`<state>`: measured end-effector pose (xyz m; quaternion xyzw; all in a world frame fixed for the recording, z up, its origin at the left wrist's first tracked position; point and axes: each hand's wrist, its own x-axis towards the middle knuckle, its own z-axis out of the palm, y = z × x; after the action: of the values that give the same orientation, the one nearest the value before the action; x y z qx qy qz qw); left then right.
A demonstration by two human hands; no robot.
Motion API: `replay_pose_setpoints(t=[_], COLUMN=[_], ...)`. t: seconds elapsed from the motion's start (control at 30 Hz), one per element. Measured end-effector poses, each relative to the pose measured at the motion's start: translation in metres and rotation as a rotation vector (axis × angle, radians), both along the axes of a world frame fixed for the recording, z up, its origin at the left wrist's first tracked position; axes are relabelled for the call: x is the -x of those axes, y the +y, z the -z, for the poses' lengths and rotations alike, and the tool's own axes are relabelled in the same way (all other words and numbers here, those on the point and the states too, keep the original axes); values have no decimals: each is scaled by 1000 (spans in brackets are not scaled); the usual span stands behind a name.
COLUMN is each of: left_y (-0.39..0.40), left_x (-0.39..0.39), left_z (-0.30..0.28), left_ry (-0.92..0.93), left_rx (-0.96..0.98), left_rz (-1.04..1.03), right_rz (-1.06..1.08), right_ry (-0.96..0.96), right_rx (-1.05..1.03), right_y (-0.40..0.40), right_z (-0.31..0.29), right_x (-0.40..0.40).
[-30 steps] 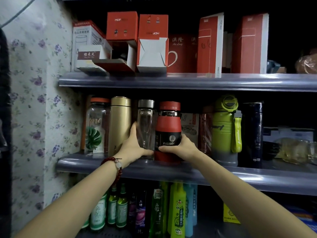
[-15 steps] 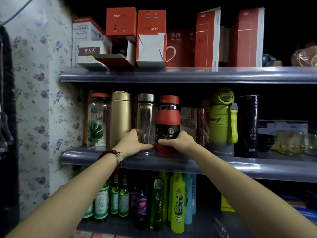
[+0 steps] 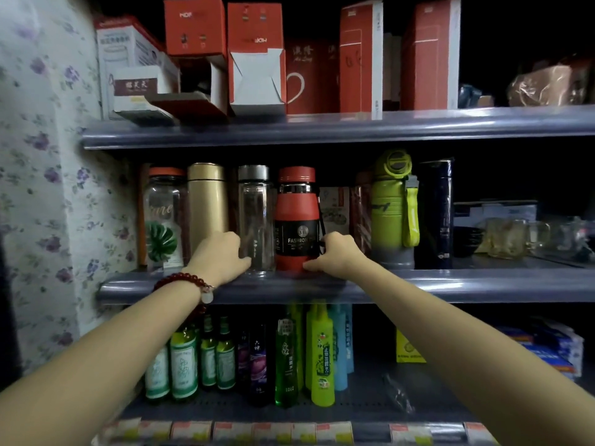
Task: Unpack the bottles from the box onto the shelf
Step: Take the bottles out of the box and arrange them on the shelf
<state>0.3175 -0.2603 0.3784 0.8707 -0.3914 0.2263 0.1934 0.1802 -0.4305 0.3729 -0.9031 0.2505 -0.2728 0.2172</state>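
**Both hands at the red bottle on the middle shelf**

The middle shelf holds a row of bottles. Left of the red bottle stand a clear jar with a leaf print, a gold flask and a clear glass bottle, which is just beside the red one. Right of the red bottle stand a green sports bottle and a dark flask, with glass mugs farther right. The clear glass bottle looks empty; what the others hold cannot be told.

The left hand, with a bead bracelet at the wrist, has its fingers curled against the base of the clear glass bottle; whether it truly grips it cannot be told. The right hand is curled at the lower right side of the red bottle, thumb at its base and fingers at its black strap.

On the shelf above the red bottle sit red boxes, some with open flaps. On the shelf below stand green bottles and a yellow-green one. A flowered wall lies far left of the red bottle.

Compared with half a second ago, the right hand has moved from the front of the red bottle round to its right side, and the left hand sits lower on the glass bottle.
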Motion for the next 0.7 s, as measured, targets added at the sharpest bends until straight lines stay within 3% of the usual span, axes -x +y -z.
replay_pose_setpoints(t=[0.43, 0.7], left_y=[-68, -132], left_x=[103, 147], left_z=[-9, 7], left_ry=[-41, 2], left_rx=[93, 29], left_rz=[171, 185], right_rz=[-103, -43], right_ry=[-41, -48], right_rx=[258, 226], right_y=[-32, -91], right_z=[7, 11], right_x=[83, 153])
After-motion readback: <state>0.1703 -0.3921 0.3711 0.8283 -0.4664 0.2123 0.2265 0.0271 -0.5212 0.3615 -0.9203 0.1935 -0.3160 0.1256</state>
